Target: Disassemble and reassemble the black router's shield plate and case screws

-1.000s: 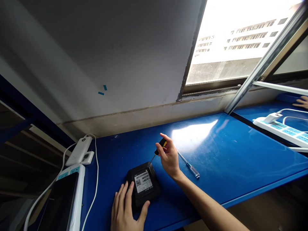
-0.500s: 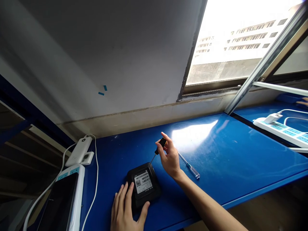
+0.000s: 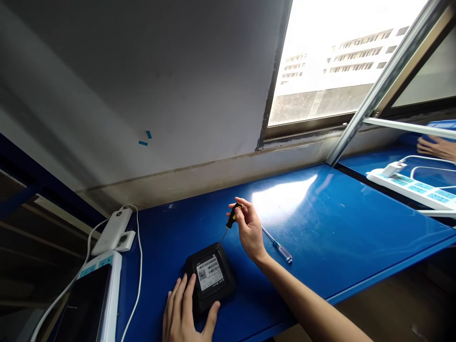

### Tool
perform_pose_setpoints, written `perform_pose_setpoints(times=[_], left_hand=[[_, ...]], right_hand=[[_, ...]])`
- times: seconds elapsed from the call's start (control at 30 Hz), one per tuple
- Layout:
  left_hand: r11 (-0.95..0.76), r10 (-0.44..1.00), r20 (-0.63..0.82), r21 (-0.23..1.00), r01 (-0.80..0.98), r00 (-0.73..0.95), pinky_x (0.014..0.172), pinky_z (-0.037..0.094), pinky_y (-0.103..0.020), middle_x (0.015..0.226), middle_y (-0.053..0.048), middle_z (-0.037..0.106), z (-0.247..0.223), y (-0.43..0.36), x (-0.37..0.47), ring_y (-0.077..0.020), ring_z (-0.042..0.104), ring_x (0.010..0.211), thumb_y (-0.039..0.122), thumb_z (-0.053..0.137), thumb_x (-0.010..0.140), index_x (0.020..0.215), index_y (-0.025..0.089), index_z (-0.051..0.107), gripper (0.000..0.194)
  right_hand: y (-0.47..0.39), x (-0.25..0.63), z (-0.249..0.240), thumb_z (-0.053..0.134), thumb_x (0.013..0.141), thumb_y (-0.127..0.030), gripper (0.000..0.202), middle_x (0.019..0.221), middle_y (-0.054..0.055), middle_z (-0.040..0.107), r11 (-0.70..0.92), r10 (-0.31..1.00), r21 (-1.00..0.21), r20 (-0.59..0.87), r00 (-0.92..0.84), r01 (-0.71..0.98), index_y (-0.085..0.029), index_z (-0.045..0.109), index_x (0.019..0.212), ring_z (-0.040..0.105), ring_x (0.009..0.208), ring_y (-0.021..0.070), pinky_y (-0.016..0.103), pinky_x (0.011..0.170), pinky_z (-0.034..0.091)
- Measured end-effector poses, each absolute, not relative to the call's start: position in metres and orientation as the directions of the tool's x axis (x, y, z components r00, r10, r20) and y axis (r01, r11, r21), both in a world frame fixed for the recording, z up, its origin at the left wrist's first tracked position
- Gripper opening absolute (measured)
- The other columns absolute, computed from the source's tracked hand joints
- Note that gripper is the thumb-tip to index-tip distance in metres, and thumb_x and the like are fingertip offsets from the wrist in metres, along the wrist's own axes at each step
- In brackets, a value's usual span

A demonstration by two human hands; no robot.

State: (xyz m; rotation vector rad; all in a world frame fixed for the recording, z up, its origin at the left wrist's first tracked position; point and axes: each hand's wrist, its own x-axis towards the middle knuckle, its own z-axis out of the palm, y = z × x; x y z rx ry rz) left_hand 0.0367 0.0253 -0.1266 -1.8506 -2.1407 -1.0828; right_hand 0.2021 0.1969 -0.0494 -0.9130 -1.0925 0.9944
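A black box-shaped device (image 3: 225, 271) with a white printed label lies on the blue table (image 3: 338, 237). My left hand (image 3: 185, 311) rests on its near left side, fingers spread along the edge and thumb at the near side. My right hand (image 3: 251, 232) is closed around the handle of a black and yellow screwdriver (image 3: 232, 216). The screwdriver is tilted, its thin shaft reaching down to the device's far corner. A second screwdriver (image 3: 282, 251) with a clear blue handle lies on the table, just right of my right hand, its tip hidden behind that hand.
At left are a white power bank (image 3: 112, 232), a cable, a power strip (image 3: 113, 285) and a dark phone-like slab (image 3: 85, 304). Beyond the metal post (image 3: 370, 99) at right are another power strip (image 3: 416, 190) and another person's hand (image 3: 436, 147). A wall and window stand behind.
The screwdriver handle has turned in my right hand, whose fingers have shifted around it. The other person's hand has come further into view at right. The whole view has shifted slightly.
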Motion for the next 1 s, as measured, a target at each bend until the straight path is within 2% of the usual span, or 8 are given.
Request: perform_pose_setpoints(times=[0.13,0.3,0.4,0.53,0.67,0.73,0.83,1.0], left_hand=[[0.014,0.832,0.497,0.427,0.904,-0.248,0.111,0.043,-0.061,0.135,-0.015,0.066,-0.126,0.026,0.036,-0.0378,0.059,0.129,0.056,0.055,0.093,0.14,0.024,0.052,0.056],[0.005,0.829,0.507,0.414,0.91,-0.235,0.11,0.044,-0.06,0.134,-0.016,0.067,-0.125,0.026,0.032,-0.0376,0.061,0.128,0.059,0.058,0.092,0.136,0.022,0.055,0.058],[-0.016,0.839,0.499,0.421,0.907,-0.216,0.11,0.045,-0.058,0.135,-0.015,0.067,-0.124,0.026,0.025,-0.037,0.061,0.128,0.059,0.061,0.09,0.136,0.022,0.057,0.059],[-0.017,0.887,0.42,0.442,0.897,-0.191,0.109,0.048,-0.057,0.135,-0.014,0.068,-0.119,0.026,0.02,-0.0367,0.062,0.127,0.065,0.064,0.086,0.133,0.023,0.06,0.063],[0.01,0.877,0.415,0.484,0.875,-0.24,0.11,0.045,-0.059,0.135,-0.016,0.067,-0.108,0.025,0.026,-0.0379,0.059,0.129,0.073,0.054,0.087,0.132,0.018,0.062,0.071],[0.023,0.884,0.393,0.501,0.865,-0.251,0.112,0.043,-0.059,0.137,-0.016,0.066,-0.103,0.025,0.029,-0.038,0.057,0.132,0.075,0.051,0.087,0.132,0.018,0.062,0.073],[0.032,0.909,0.337,0.528,0.849,-0.244,0.114,0.041,-0.057,0.142,-0.016,0.063,-0.098,0.025,0.03,-0.0367,0.052,0.136,0.074,0.051,0.088,0.135,0.018,0.06,0.073],[0.059,0.925,0.273,0.588,0.807,-0.266,0.116,0.038,-0.058,0.146,-0.013,0.06,-0.096,0.024,0.028,-0.0362,0.048,0.14,0.072,0.053,0.086,0.138,0.021,0.059,0.074]], right_hand=[[0.196,0.2,-0.047,0.049,0.1,-0.048,0.031,0.118,0.007,0.068,0.26,0.964,-0.927,0.233,0.129,-0.271,-0.025,0.057,0.12,0.072,0.086,0.0179,0.036,0.073,0.063],[0.199,0.2,-0.051,0.066,0.091,-0.05,0.034,0.088,0.0,0.061,0.304,0.935,-0.94,0.264,0.236,-0.153,-0.024,0.062,0.112,0.065,0.076,0.0143,0.027,0.067,0.058],[0.202,0.2,-0.053,0.071,0.088,-0.047,0.034,0.088,-0.001,0.06,0.325,0.922,-0.936,0.282,0.265,-0.135,-0.023,0.064,0.111,0.064,0.076,0.0138,0.027,0.069,0.057],[0.202,0.197,-0.053,0.057,0.095,-0.047,0.035,0.101,0.004,0.068,0.34,0.924,-0.927,0.297,0.242,-0.16,-0.023,0.059,0.12,0.069,0.074,0.015,0.032,0.069,0.06],[0.198,0.195,-0.052,0.046,0.099,-0.048,0.035,0.112,0.007,0.07,0.397,0.913,-0.897,0.365,0.183,-0.194,-0.024,0.057,0.121,0.071,0.077,0.0149,0.03,0.068,0.06],[0.197,0.194,-0.053,0.054,0.096,-0.05,0.038,0.108,0.006,0.067,0.421,0.902,-0.893,0.394,0.177,-0.159,-0.024,0.058,0.123,0.069,0.078,0.0148,0.028,0.067,0.059],[0.198,0.193,-0.055,0.066,0.09,-0.046,0.043,0.104,0.004,0.065,0.47,0.869,-0.882,0.454,0.198,-0.04,-0.025,0.059,0.127,0.066,0.084,0.0149,0.027,0.074,0.058],[0.2,0.193,-0.056,0.041,0.101,-0.043,0.042,0.109,0.006,0.068,0.459,0.885,-0.884,0.444,0.142,-0.089,-0.023,0.049,0.137,0.069,0.076,0.0138,0.029,0.07,0.059]])
